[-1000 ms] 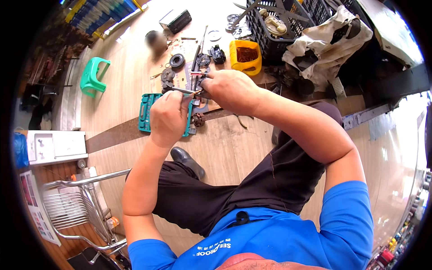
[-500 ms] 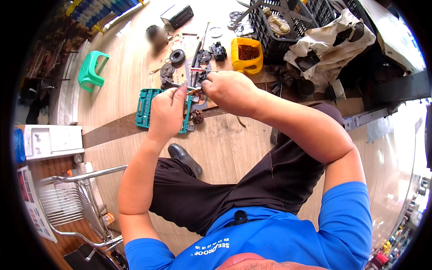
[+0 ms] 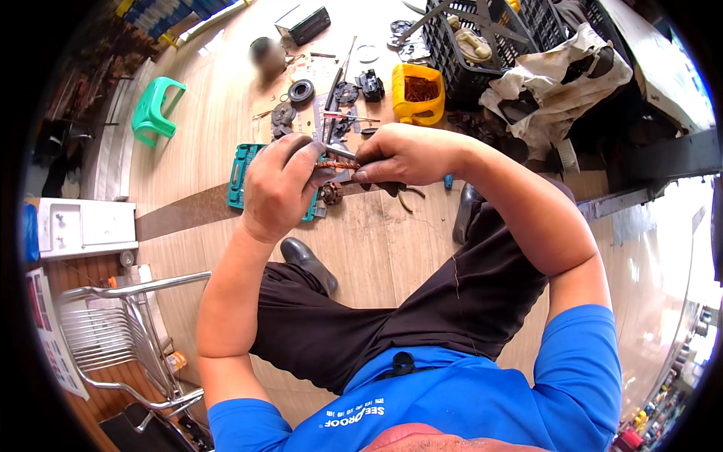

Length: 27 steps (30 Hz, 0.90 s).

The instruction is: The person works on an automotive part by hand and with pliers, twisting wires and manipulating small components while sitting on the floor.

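A reddish-brown length of what looks like twisted copper wire [image 3: 337,165] stretches between my two hands, over the floor in front of my knees. My left hand [image 3: 277,184] is closed, its thumb and fingers around the wire's left end. At the other end my right hand [image 3: 403,157] pinches the wire between thumb and fingertips. A grey metal rod [image 3: 340,152] lies just above the wire, close to the left fingertips; which hand bears it I cannot tell. Below my left hand, partly covered, lies an open green tool case [image 3: 239,181].
Dark machine parts, a black ring [image 3: 300,93] and a screwdriver [image 3: 343,116] lie beyond my hands. A yellow container [image 3: 405,117] holds reddish-brown strands. Black crates [image 3: 452,75] and a stained cloth [image 3: 538,98] stand at far right, a green stool [image 3: 162,113] at left.
My hands have drawn a little apart and the copper wire shows more plainly between them. The right hand has turned, from a tight fist to a pinch. My view has shifted slightly.
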Available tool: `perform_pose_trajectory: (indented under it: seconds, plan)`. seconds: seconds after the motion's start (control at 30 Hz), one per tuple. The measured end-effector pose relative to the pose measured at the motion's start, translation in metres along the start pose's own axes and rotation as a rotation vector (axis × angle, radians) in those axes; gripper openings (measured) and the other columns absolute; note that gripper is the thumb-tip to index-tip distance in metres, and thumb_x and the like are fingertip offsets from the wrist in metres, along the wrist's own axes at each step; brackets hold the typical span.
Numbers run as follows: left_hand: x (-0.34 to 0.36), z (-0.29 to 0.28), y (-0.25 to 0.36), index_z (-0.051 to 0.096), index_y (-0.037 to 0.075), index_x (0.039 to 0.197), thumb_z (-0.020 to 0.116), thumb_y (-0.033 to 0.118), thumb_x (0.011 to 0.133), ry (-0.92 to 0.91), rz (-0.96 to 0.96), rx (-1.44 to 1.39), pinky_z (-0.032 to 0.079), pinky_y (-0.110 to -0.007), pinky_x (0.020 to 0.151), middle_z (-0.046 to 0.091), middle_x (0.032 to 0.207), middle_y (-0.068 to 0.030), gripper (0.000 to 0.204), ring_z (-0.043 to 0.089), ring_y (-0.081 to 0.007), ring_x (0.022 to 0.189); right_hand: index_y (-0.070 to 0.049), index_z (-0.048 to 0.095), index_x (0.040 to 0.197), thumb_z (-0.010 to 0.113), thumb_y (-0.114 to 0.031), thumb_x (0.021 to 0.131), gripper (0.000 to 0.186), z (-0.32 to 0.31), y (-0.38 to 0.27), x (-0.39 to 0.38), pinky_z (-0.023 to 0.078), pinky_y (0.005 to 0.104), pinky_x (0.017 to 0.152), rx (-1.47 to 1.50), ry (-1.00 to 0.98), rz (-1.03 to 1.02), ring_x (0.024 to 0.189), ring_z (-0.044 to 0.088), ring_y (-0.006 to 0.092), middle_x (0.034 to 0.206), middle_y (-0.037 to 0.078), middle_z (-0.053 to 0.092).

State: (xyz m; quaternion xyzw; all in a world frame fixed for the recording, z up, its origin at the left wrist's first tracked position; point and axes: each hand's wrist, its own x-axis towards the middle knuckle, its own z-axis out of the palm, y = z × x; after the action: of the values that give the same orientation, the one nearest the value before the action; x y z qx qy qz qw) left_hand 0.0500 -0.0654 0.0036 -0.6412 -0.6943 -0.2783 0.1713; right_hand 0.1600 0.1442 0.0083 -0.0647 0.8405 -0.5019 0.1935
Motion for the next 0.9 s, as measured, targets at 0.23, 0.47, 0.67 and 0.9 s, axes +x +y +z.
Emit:
perform_pose_trajectory:
  seconds: [0.23,0.47,0.67,0.9]
  plan:
    - [-0.003,-0.004,-0.002,0.055,-0.001,0.08,0.068,0.024,0.082,0.019,0.141,0.045,0.047,-0.042,0.066,0.059,0.083,-0.0175,0.029,0.058,-0.0358,0.074,0.003,0.064,0.102,0.064,-0.02,0.093,0.024,-0.008,-0.019,-0.016,0.044,0.0321,0.059,0.052,0.042,-0.016,0.061,0.046,0.013,0.067,0.007,0.056]
    - [-0.006,0.0,0.002,0.051,0.001,0.074,0.067,0.023,0.083,-0.029,0.079,-0.048,0.042,-0.043,0.059,0.053,0.074,-0.016,0.029,0.052,-0.0348,0.065,0.002,0.059,0.082,0.066,-0.017,0.085,0.02,-0.003,-0.006,-0.015,0.046,0.0427,0.068,-0.365,0.176,-0.307,0.074,0.056,0.0377,0.074,0.019,0.058]
    - [-0.002,0.006,0.01,0.05,-0.001,0.069,0.058,0.019,0.093,-0.125,-0.213,-0.151,0.038,-0.04,0.054,0.048,0.064,-0.0153,0.032,0.048,-0.035,0.058,0.001,0.059,0.08,0.061,-0.01,0.081,0.011,0.004,0.007,-0.004,0.049,0.0436,0.072,-0.737,0.271,-0.307,0.081,0.061,0.0346,0.08,0.016,0.061]
    - [-0.002,0.01,0.013,0.06,-0.006,0.078,0.055,0.023,0.097,-0.197,-0.668,-0.464,0.038,-0.038,0.054,0.05,0.061,-0.0186,0.035,0.046,-0.0268,0.053,0.001,0.06,0.081,0.058,-0.01,0.084,0.012,0.006,0.013,0.008,0.049,0.0438,0.07,-0.828,0.276,-0.3,0.079,0.062,0.0362,0.08,0.017,0.062]
